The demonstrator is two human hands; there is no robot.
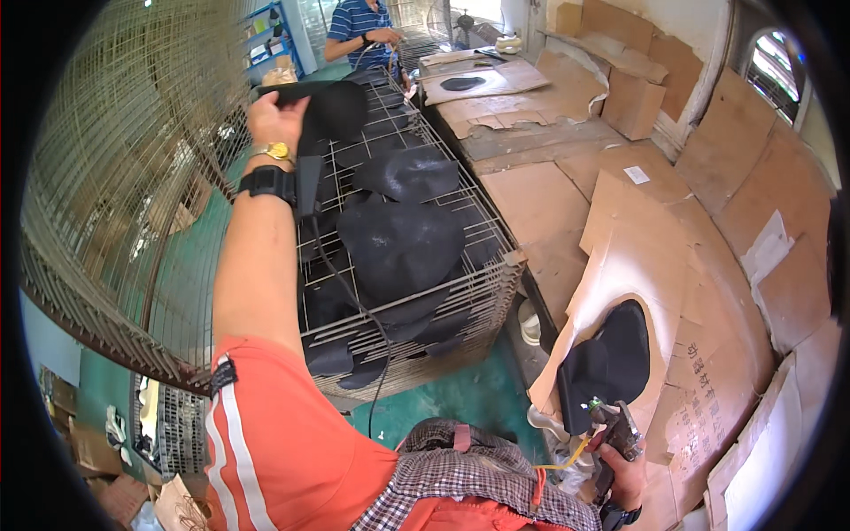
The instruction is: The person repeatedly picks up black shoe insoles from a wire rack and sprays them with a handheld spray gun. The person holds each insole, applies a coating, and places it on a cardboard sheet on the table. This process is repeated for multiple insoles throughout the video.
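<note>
My left hand (273, 122) is stretched far forward over the wire rack (509, 265), fingers closed on the edge of a thin, curved black piece (341, 111). Similar black pieces (403, 248) lie on the rack's top grid, with several more on the levels below. At the lower right, my right hand (627, 478) is wrapped round a spray gun (617, 432) with a yellow hose (567, 458). Just beyond the gun, a moulded black piece (611, 358) rests on a cardboard sheet (567, 305). The kind of the black pieces cannot be made out.
A cardboard-covered bench (540, 195) runs along the right side. Stacked wire grids (142, 177) stand close on my left. A dark cable (341, 274) hangs over the rack from my left wrist. Another person (359, 26) works at the rack's far end, near a blue shelf (270, 40).
</note>
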